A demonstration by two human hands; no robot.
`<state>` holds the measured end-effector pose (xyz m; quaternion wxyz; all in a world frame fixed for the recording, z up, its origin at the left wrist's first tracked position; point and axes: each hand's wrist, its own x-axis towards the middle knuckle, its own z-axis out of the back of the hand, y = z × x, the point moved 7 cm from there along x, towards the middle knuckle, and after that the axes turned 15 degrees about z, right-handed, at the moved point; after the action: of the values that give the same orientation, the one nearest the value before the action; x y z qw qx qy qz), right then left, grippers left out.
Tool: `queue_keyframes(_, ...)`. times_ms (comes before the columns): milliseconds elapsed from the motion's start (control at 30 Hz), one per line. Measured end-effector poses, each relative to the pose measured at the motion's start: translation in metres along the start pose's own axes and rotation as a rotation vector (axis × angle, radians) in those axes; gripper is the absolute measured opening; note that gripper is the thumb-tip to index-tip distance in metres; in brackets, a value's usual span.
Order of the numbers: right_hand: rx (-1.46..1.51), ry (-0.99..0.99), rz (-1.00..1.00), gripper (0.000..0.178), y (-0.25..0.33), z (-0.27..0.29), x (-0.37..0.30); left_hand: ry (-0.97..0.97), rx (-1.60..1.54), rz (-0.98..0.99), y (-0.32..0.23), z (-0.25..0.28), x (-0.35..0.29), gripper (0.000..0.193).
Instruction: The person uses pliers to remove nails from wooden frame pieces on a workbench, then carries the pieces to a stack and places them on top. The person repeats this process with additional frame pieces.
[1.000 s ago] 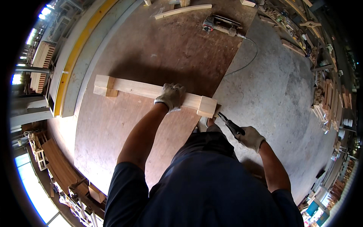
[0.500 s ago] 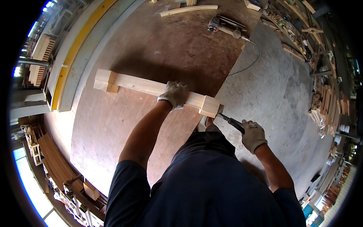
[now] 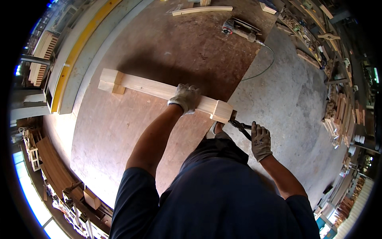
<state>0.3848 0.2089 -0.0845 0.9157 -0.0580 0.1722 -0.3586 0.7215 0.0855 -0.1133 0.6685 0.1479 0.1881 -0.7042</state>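
A pale wooden beam [image 3: 149,87] with thicker block-like ends lies at a slant, its right end by my foot. My gloved left hand [image 3: 185,98] is closed over the beam, right of its middle. Black-handled pliers [image 3: 240,126] are at the beam's right end, their jaws up against the end face; what the jaws hold is too small to make out. Their two handles stand apart, and my gloved right hand [image 3: 261,141] holds them at the handle ends.
Beyond the beam, a power tool [image 3: 240,30] with a thin hose lies on the brown sheet [image 3: 167,51]. A curved wooden strip [image 3: 202,10] lies at the far edge. A yellow-edged metal rail [image 3: 75,55] runs along the left. Wood offcuts [image 3: 338,115] are piled at the right.
The pliers' handles have spread apart, and my right hand has turned more upright around them. My left hand and the beam stay in place; the view has shifted slightly.
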Motion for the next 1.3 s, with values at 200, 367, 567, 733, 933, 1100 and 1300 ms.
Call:
queue_keyframes(200,0.188,0.028,-0.035,0.065,-0.005,-0.006,0.002,-0.073,-0.023,-0.009,0.007,-0.008,0.002,0.058)
queue_keyframes(367,0.535,0.085,-0.059,0.053,-0.011,0.015,-0.001,-0.003,-0.009,-0.012,0.003,-0.005,0.0,0.058)
queue_keyframes(567,0.884,0.597,-0.125,0.035,-0.025,0.092,0.037,-0.014,-0.004,-0.004,0.002,0.001,-0.006,0.057)
queue_keyframes(733,0.759,0.782,-0.06,0.038,-0.037,0.119,0.064,-0.036,0.021,0.004,0.002,-0.006,0.0,0.053)
queue_keyframes(933,0.734,0.763,-0.081,0.038,-0.036,0.116,0.063,-0.038,-0.018,-0.022,0.001,0.001,-0.003,0.046)
queue_keyframes(1100,0.579,0.775,-0.011,0.039,-0.022,0.127,0.063,-0.082,-0.059,-0.039,0.002,-0.001,-0.004,0.036)
queue_keyframes(1300,0.497,0.783,-0.01,0.039,-0.036,0.122,0.062,-0.08,-0.022,-0.029,0.003,-0.005,-0.001,0.045)
